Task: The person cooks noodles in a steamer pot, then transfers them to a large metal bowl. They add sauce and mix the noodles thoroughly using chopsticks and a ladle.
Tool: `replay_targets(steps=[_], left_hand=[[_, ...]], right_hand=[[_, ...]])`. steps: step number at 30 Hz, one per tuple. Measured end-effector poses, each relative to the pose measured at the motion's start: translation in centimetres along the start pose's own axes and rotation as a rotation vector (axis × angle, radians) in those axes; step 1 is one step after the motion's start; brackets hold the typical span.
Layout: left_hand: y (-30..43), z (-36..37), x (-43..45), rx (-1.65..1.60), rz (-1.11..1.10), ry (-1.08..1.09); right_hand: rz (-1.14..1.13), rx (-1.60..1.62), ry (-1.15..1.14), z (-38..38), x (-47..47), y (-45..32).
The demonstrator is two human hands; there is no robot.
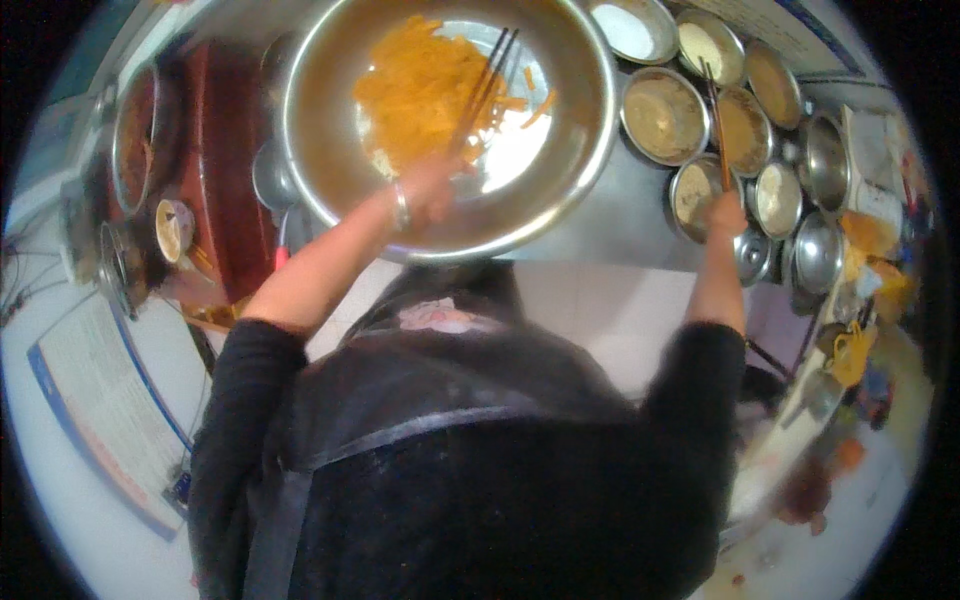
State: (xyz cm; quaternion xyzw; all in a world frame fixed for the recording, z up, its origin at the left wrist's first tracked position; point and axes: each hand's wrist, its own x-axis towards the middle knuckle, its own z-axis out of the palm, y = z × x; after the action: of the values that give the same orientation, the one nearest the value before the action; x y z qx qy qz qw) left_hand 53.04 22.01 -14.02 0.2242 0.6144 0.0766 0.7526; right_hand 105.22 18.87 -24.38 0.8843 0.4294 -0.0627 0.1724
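Note:
A wide stainless-steel basin [604, 142] stands before me, holding a heap of orange vegetable shreds [420, 90] that look like carrot. My left hand [433, 187], with a bracelet at the wrist, reaches over its near side and grips dark chopsticks [484, 90], which slant over the right part of the heap. Off to the right, my right hand [726, 215] holds brown chopsticks [718, 127] pointing away from me. That hand is above the edge of a small metal bowl of pale granular seasoning [691, 189], partly hiding it. The chopsticks cross over a bowl of tan powder [741, 131].
More metal bowls of powder surround my right hand, including one of white grains [624, 31] and one of tan powder [664, 116]. A lidded metal pot [819, 251] stands nearer. Leftward are a reddish-brown surface [225, 165], a small patterned cup [174, 231] and a red-handled utensil [282, 255].

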Motion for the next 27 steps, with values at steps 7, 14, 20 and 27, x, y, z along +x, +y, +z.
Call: replay_targets(steps=[7,14,20,27], left_hand=[[-2.6,-5.4,-9.3,-0.281,0.105,0.088],[-5.8,-13.9,-10.7,-0.376,0.165,0.167],[-6.2,-17.4,-13.6,-0.332,0.093,0.052],[-9.5,-22.5,-10.7,-0.253,0.036,0.002]], right_hand=[[-0.303,0.448,0.187,-1.7,-0.8,1.5],[-0.724,0.434,-0.102,-14.1,-12.2,-8.7],[-0.693,0.003,-0.391,-18.5,-15.9,-16.6],[-0.755,-0.094,-0.281,-15.2,-17.9,-27.1]])
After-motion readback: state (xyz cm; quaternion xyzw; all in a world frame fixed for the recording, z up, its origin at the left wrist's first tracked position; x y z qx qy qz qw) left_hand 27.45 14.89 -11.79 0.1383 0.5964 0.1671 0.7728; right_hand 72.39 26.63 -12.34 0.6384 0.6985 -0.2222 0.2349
